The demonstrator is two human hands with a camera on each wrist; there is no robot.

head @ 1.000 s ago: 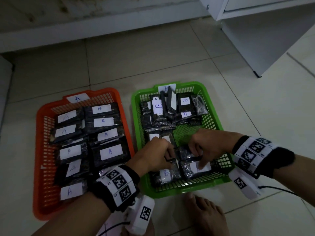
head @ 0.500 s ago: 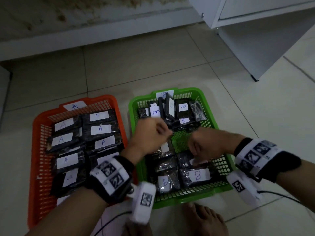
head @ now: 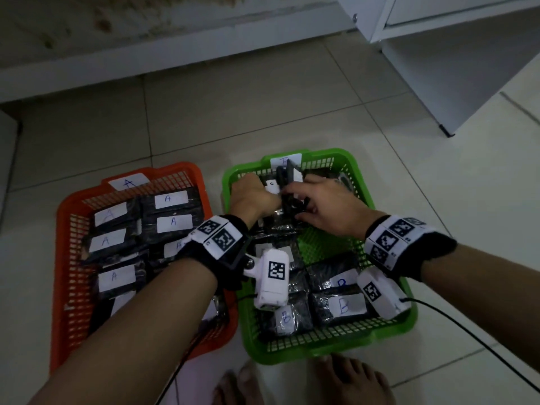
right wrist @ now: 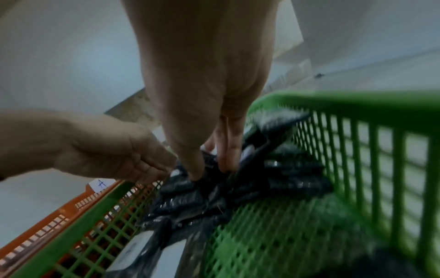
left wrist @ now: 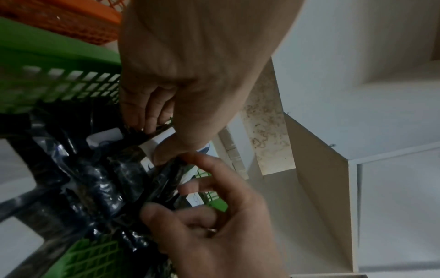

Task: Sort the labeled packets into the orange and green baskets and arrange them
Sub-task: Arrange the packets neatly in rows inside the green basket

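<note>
The orange basket (head: 62, 217) on the left holds black packets with white "A" labels (head: 172, 223). To its right the green basket (head: 336, 346) holds "B" packets (head: 344, 306) lying flat at its near end. At its far end several black packets stand on edge (head: 287, 182). My left hand (head: 257, 197) pinches one of them between thumb and fingers (left wrist: 142, 120). My right hand (head: 321, 206) grips the neighbouring upright packet (right wrist: 250, 150) with its thumb and fingertips (right wrist: 228, 161) pushed down on either side. Both hands nearly touch and hide the packets' lower parts.
The baskets sit side by side on a tiled floor (head: 233, 112). A white cabinet (head: 455, 54) stands at the back right, and a wall base (head: 146, 54) runs along the back. My bare feet (head: 350, 381) lie just before the green basket, and a black cable (head: 467, 340) trails right.
Both hands moved from the near and middle part of the green basket up to its far end and took hold of the upright packets there.
</note>
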